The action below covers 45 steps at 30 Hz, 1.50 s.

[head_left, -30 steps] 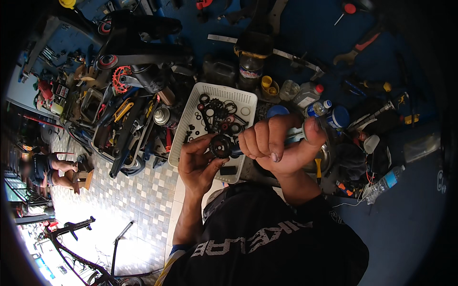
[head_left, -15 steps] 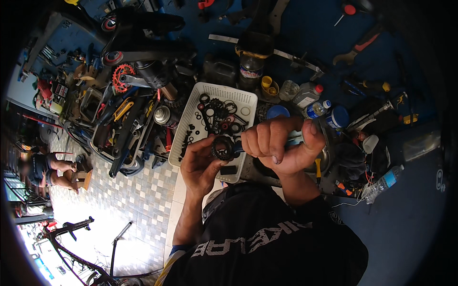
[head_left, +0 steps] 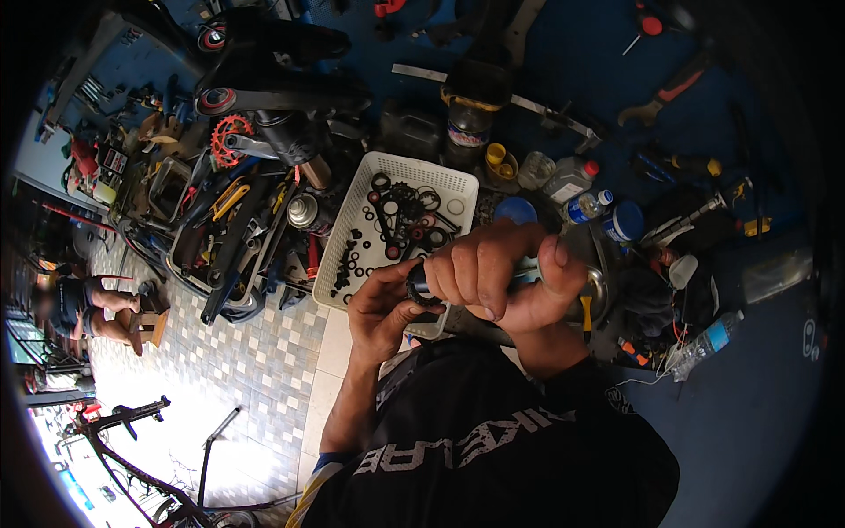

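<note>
Between its thumb and fingers, my left hand (head_left: 377, 319) pinches a black, round, toothed part (head_left: 422, 287), seen nearly edge-on. My right hand (head_left: 484, 275) is closed around a tool with a pale bluish handle (head_left: 528, 267), its thumb raised off to the right. The tool's tip meets the round part but is hidden behind my fingers, so its kind cannot be made out. Beneath and beyond both hands lies a white perforated plastic basket (head_left: 359, 188). Black rings, small cogs and washers are scattered in it.
Tools crowd a tray (head_left: 180, 255) at the left, near a spray can (head_left: 304, 211) and a red chainring (head_left: 231, 141). Behind my right hand stand a red-capped bottle (head_left: 570, 180) and a blue tub (head_left: 623, 218). A person (head_left: 99, 308) sits far left, beyond a bicycle frame (head_left: 114, 458).
The round part has turned from facing up to nearly edge-on. My right hand has moved slightly left and down, closer to my left hand. Both grips hold.
</note>
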Available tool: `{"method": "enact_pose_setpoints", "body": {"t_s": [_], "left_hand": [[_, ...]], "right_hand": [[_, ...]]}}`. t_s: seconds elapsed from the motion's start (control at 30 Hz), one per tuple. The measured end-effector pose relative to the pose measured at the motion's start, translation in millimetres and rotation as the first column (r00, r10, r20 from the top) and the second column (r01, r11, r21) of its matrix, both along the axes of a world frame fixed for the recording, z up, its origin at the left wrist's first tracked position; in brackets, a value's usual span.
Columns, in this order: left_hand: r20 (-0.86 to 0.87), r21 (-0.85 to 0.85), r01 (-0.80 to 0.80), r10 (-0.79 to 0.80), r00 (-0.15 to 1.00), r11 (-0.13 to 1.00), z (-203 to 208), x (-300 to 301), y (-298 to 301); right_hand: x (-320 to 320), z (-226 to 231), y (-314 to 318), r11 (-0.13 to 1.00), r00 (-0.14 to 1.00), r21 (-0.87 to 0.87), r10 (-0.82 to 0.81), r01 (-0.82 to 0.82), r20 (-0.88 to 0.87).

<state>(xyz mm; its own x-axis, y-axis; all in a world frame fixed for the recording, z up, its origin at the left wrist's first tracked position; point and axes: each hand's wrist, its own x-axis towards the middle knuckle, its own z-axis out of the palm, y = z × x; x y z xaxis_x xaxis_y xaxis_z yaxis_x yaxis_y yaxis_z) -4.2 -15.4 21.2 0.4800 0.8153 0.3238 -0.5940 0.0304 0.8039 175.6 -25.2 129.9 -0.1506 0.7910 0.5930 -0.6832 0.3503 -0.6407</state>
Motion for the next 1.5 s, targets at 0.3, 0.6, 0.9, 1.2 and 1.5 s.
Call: {"method": "enact_pose_setpoints", "body": {"t_s": [0.3,0.6,0.9,1.2,1.5], "left_hand": [[-0.027,-0.035,-0.072,0.071,0.997,0.997,-5.3,-3.9,4.0],[0.058,-0.275,0.157,-0.147,0.987,0.949,-23.3,-13.4,-5.5],[0.116,-0.388,0.024,0.024,0.993,0.921,-57.0,-45.5,-3.8],[0.117,-0.399,-0.198,0.264,0.958,0.895,-65.1,-105.4,1.1],[0.149,-0.394,-0.289,0.371,0.917,0.873,-60.3,-122.7,0.6]], "right_hand": [[9.7,-7.2,-11.1,0.996,0.998,-0.063,0.060,-0.062,-0.024],[18.8,-32.2,-1.3,0.990,0.996,-0.121,0.065,-0.071,-0.053],[50.7,-58.0,68.6,0.875,0.842,-0.164,-0.364,0.455,0.397],[60.6,-110.9,122.0,0.794,0.062,0.266,-0.355,0.546,0.933],[37.3,-126.8,140.3,0.904,-0.085,0.157,-0.134,0.398,0.987]]}}
